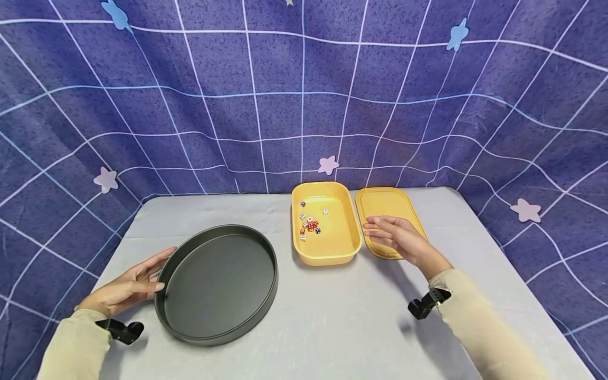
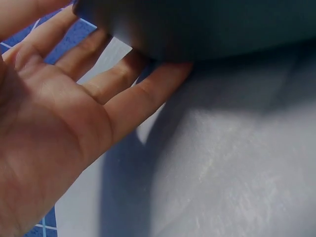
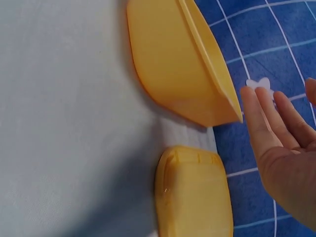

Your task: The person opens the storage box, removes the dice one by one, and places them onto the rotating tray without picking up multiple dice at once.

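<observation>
My left hand (image 1: 125, 287) grips a round dark grey pan (image 1: 218, 287) at its left side, thumb at the rim. In the left wrist view, the fingers (image 2: 140, 98) reach to the underside of the pan (image 2: 222, 29). Over a flat yellow lid (image 1: 391, 206) hovers my right hand (image 1: 401, 240), its fingers extended and holding nothing. Just left of that hand stands a yellow rectangular container (image 1: 332, 253). Several small red, white and blue dice (image 1: 311, 226) lie inside it, mostly toward its left side.
A light grey cloth covers the table (image 1: 332, 327). Behind and at both sides hangs a blue curtain (image 1: 280, 116) with a white grid and stars. The container and lid are near the table's back edge; the pan occupies the left.
</observation>
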Available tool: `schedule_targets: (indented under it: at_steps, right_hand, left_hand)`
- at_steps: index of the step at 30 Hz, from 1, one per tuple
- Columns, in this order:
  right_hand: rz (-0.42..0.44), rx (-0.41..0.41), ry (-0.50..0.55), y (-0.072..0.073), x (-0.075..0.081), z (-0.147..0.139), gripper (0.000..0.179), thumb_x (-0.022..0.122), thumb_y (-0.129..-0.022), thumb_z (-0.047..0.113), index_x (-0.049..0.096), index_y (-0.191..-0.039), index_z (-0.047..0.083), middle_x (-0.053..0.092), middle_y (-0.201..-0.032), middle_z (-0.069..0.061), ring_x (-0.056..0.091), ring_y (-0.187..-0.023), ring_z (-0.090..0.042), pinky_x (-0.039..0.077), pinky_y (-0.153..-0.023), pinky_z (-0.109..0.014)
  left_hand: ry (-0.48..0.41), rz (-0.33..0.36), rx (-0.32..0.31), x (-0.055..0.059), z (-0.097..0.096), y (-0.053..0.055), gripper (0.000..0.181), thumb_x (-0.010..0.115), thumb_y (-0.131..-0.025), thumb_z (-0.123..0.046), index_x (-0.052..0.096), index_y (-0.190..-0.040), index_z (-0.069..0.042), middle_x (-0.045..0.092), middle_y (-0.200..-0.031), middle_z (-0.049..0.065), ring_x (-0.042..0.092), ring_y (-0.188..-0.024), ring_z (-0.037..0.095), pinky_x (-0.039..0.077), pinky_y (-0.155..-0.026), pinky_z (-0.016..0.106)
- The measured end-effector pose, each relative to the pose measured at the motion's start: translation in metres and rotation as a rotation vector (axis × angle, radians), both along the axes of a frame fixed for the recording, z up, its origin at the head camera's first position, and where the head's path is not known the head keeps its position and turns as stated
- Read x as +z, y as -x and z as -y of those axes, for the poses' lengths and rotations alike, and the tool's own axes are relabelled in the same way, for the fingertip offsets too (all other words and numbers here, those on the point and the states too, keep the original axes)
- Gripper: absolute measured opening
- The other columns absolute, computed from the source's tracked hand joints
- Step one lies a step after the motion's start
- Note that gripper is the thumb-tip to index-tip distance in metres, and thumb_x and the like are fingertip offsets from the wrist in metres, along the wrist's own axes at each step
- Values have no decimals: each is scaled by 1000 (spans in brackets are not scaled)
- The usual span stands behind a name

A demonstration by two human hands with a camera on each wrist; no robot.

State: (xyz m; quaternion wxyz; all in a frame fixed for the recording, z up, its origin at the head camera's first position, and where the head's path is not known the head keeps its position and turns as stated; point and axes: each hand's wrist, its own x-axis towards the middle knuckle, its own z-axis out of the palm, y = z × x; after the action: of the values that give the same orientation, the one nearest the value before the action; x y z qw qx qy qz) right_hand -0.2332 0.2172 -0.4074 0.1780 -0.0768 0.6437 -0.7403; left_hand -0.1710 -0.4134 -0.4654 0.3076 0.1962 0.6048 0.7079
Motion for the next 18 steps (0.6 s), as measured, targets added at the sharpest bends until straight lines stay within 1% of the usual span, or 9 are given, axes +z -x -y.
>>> schedule_targets:
  at_steps: [2, 5, 7, 9, 12, 14, 15, 18]
  right_hand:
    - [-21, -34, -5, 2, 2, 8, 56, 51, -100, 17, 32, -137, -20, 68, -107, -2, 65, -106, -22, 45, -98, -37]
    - [-43, -103, -33, 8, 4, 22, 53, 54, -99, 14, 36, -136, -19, 66, -104, 1, 67, -99, -17, 48, -94, -32]
    - [-47, -166, -66, 13, 5, 34, 49, 57, -97, 12, 41, -134, -16, 65, -102, 2, 67, -95, -13, 50, -91, -29]
    - [-50, -223, -104, 18, 5, 48, 46, 59, -95, 10, 46, -133, -13, 65, -100, 2, 66, -94, -11, 50, -91, -29]
    - [-47, -295, -148, 25, 3, 68, 41, 62, -93, 8, 53, -129, -9, 65, -103, -6, 65, -92, -13, 50, -93, -34]
    - [-46, -319, -177, 29, -1, 80, 38, 62, -92, 6, 56, -127, -8, 65, -108, -12, 64, -92, -14, 49, -95, -37]
    - [-50, -325, -199, 31, -3, 86, 37, 63, -92, 6, 57, -125, -7, 65, -111, -15, 63, -92, -14, 49, -94, -37]
    - [-93, -332, -299, 37, -14, 100, 34, 65, -90, 5, 60, -121, -8, 64, -114, -20, 63, -92, -15, 52, -88, -30]
  left_hand:
    - [4, -2, 0, 0, 0, 0, 78, 36, -94, 15, -7, -154, -12, 25, -151, -17, 38, -133, 3, 45, -98, 38]
    - [10, -1, 1, 1, -1, 1, 79, 37, -94, 14, -6, -154, -13, 25, -150, -18, 39, -132, 4, 45, -98, 38]
    - [24, 7, 4, 3, -2, 1, 79, 38, -94, 13, -6, -154, -14, 25, -149, -20, 39, -131, 3, 44, -98, 36]
    - [37, 17, 10, 5, -3, 0, 79, 38, -94, 12, -6, -154, -15, 25, -148, -21, 40, -131, 2, 44, -98, 36]
    - [53, 37, 18, 7, -5, 0, 79, 38, -95, 11, -7, -154, -16, 26, -147, -23, 41, -130, 2, 44, -98, 36]
    - [59, 50, 20, 8, -5, -1, 79, 38, -95, 10, -7, -154, -17, 27, -146, -23, 42, -129, 4, 44, -97, 38]
    - [63, 55, 22, 8, -5, -1, 79, 39, -96, 10, -7, -154, -17, 27, -146, -24, 42, -129, 4, 44, -97, 38]
    - [74, 70, 34, 8, -5, -2, 79, 39, -96, 9, -6, -154, -19, 29, -145, -25, 44, -128, 6, 44, -97, 39]
